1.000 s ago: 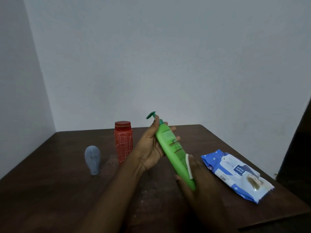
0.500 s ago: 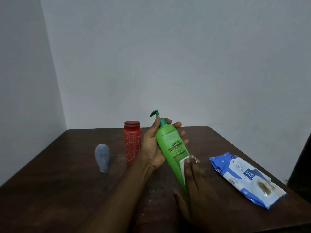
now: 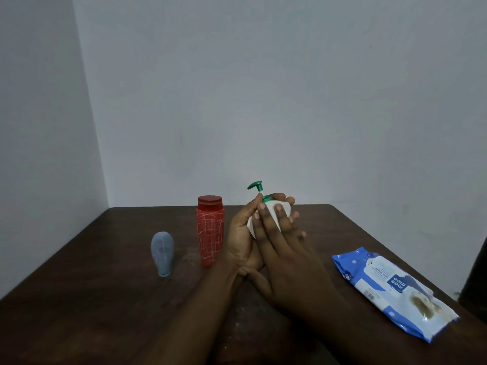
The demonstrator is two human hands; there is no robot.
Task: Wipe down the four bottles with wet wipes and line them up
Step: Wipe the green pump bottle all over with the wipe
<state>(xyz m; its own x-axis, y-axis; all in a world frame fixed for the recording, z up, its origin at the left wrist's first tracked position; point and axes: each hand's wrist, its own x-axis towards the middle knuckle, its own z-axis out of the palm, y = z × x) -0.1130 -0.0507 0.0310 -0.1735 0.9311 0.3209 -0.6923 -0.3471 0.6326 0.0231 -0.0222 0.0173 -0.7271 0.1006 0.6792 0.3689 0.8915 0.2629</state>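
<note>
Your left hand (image 3: pixel 241 238) curls round the pump bottle (image 3: pixel 255 186), right hand (image 3: pixel 287 262) fingers flat on the wipe (image 3: pixel 271 208); wet plastic beneath them may slip.

Three bottles are in view. One red bottle (image 3: pixel 210 230) stands on the one table (image 3: pixel 105 299). One grey-blue bottle (image 3: pixel 162 252) is to the left of the red bottle. One pump bottle (image 3: pixel 255 185) is just to the right of it, seen only by its green top. One white wipe (image 3: pixel 271 210) covers that pump bottle. One blue pack of wipes (image 3: pixel 390 288) lies well to the right of the red bottle. There are two grips, the left grip (image 3: pixel 241 241) and the right grip (image 3: pixel 287 263), both just right of the red bottle.
</note>
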